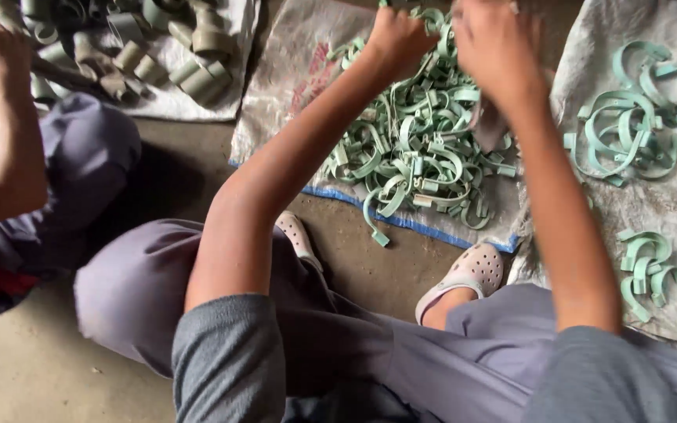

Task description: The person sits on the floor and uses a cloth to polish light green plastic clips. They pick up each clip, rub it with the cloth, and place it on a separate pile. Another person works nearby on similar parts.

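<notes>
**Both hands over the clip pile**

Left to right: the left hand (396, 35) was fisted, contents unseen. The right hand (495, 43) was curled too, grip unclear. The pale green clamps (417, 157) lay heaped directly beneath both, slightly nearer the left.

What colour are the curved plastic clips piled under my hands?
Pale green; the curved plastic clips show plainly in the head view, heaped on a grey sack.

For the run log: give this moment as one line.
left hand: on clip pile | right hand: on pile, grip hidden | sorted clips: right sack
</notes>
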